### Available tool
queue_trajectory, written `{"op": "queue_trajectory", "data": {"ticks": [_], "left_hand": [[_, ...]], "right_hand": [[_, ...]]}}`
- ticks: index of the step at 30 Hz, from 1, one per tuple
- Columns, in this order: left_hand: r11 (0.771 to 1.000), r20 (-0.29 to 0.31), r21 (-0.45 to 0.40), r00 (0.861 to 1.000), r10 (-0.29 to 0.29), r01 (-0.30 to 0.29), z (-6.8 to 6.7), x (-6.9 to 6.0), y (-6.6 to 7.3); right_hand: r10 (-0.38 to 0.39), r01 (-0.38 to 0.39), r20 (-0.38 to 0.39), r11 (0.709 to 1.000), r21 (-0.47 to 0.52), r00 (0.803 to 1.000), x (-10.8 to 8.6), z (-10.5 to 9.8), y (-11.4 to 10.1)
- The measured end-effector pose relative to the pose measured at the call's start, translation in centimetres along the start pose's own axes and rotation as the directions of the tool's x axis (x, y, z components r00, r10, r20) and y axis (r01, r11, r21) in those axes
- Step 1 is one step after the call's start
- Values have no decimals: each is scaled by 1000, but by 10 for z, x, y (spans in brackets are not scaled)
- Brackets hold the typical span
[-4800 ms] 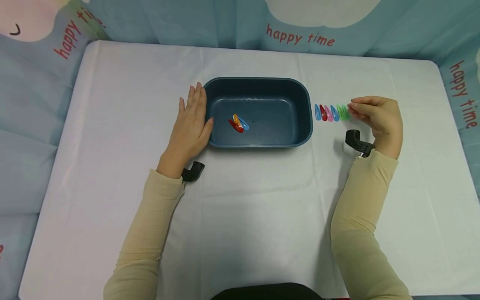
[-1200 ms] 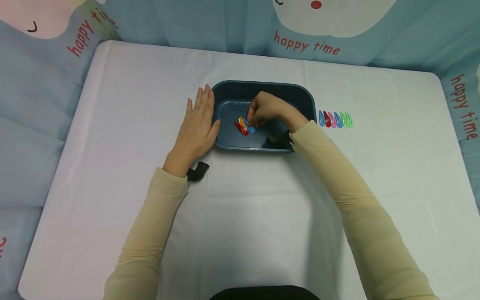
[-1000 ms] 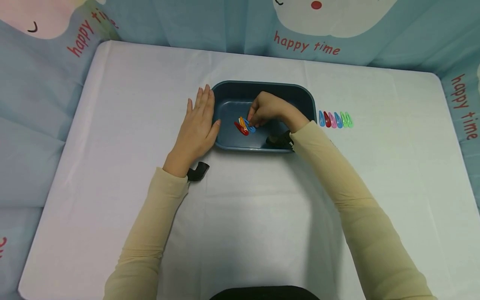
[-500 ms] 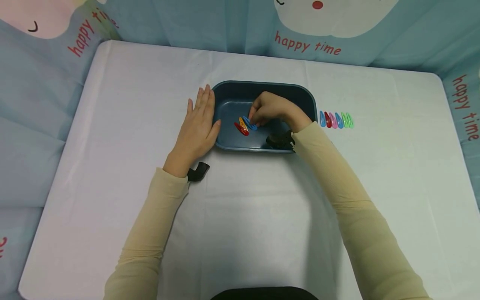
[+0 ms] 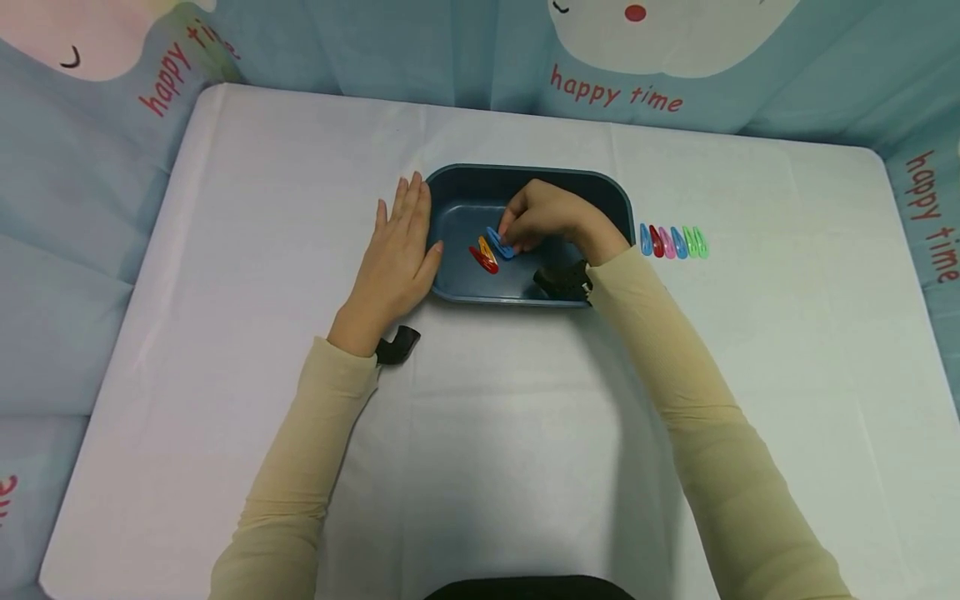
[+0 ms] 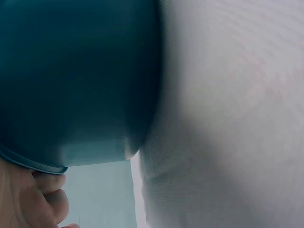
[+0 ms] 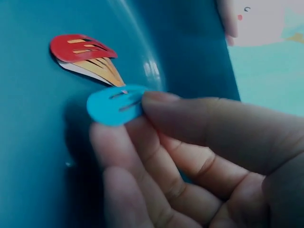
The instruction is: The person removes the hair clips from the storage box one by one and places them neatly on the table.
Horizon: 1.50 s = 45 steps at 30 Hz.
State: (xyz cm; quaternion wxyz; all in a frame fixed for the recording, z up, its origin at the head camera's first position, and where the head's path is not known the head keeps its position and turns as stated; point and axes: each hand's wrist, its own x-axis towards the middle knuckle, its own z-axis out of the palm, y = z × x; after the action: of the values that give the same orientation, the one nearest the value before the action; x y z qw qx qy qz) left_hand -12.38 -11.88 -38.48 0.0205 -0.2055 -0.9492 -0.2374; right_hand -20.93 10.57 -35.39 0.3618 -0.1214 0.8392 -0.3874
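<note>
Inside the tub point(image 5: 456, 227), grip of right hand point(image 5: 551, 213) pinches blue clip point(image 7: 105, 107) to its left, long axis far-left to near-right.

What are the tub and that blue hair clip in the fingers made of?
The dark blue tub looks like smooth, slightly glossy plastic: soft highlights follow its rounded inner edges. The held blue hair clip looks like thin, colour-coated metal, judging by its slotted, sheet-like shape; plastic remains possible.
</note>
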Motion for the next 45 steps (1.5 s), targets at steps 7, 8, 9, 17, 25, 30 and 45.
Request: {"op": "queue_trajectory", "data": {"ticks": [7,8,9,17,25,30,45], "left_hand": [[1000,4,-7,1000,1,-1,0,0,1],[1000,3,-9,1000,2,-2,0,0,1],[1000,2,-9,1000,4,-4,0,0,1],[1000,3,-4,1000,11,-11,2,1,1],[1000,8,-4,1000,13,-13,2,2,1],[1000,9,-1,1000,14,-14,1,0,1],[999,-5,-10,999,41,-41,-1,-4,-1]], "right_hand": [[-23,23,-12,1000,19,1000,-4,-4,-4],[-26,26,-15,999,20,1000,-6,-4,-5],[-28,28,-19,999,22,999,-7,-5,-6],[-67,70,-70,997,44,995,-21,-10,-8],[-90,106,-145,989,105,985,-42,-17,0],[-116,144,-189,979,144,975,-54,-23,12],[-79,151,-314,965,214,946,-104,-36,41]]}}
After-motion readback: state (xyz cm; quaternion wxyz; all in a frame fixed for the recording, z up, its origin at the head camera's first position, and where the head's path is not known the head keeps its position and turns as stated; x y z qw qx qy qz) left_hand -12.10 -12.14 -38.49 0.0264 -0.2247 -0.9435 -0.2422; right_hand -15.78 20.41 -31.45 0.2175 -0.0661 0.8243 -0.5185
